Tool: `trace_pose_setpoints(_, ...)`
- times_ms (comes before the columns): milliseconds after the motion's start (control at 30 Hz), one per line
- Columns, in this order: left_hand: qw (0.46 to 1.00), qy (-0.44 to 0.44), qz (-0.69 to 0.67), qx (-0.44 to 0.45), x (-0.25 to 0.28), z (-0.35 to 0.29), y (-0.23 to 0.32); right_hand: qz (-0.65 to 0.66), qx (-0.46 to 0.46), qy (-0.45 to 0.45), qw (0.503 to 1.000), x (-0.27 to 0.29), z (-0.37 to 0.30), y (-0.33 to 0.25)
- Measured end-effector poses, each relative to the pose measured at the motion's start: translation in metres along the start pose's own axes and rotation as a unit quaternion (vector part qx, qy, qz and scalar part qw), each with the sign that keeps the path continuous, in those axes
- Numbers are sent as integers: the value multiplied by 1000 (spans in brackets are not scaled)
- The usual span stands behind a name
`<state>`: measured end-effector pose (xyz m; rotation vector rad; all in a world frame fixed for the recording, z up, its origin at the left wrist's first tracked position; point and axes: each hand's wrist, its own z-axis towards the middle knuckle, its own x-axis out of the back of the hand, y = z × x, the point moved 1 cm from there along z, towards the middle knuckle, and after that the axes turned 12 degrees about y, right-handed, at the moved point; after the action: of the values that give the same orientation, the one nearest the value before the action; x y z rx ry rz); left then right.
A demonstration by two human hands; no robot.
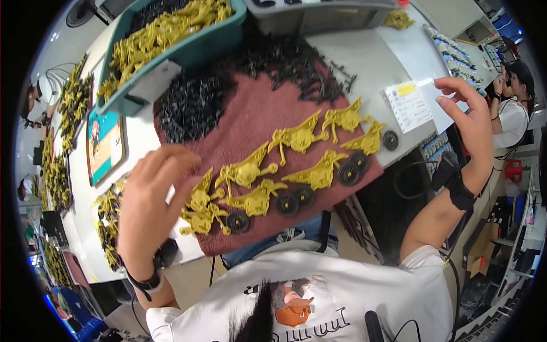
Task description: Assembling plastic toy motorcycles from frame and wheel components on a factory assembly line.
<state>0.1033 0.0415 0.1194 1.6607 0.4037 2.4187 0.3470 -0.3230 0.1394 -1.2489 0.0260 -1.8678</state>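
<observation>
Yellow plastic toy frame parts lie in two rows on a dark red cloth. Black toy wheels sit beside or against several of them along the near row, and a single wheel lies at the right end. My left hand hovers at the left end of the rows, fingers curved and apart from the thumb, with nothing visible in them. Away to the right, my right hand is raised near a labelled paper, its thumb and forefinger spread with a gap between them.
Heaps of small black parts cover the cloth's far side. A green bin full of yellow parts stands far left, next to a grey bin. More yellow parts lie left of my left hand. Another person sits at the right.
</observation>
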Motion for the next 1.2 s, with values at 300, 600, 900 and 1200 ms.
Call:
trace_pose_setpoints(300, 976, 209, 58, 19, -72, -128, 7, -1, -38, -151, 988, -5, 208, 70)
trace_pose_setpoints(600, 942, 269, 147, 138, -106, -149, 7, -253, 16, -154, 955, -195, 441, 44)
trace_pose_setpoints(900, 979, 0, 79, 187, -49, -113, 7, -165, 97, -241, 951, -400, 522, 66)
trace_pose_setpoints(1200, 970, 16, 70, 233, -62, -109, 7, -123, 142, -296, 936, -398, 482, 73)
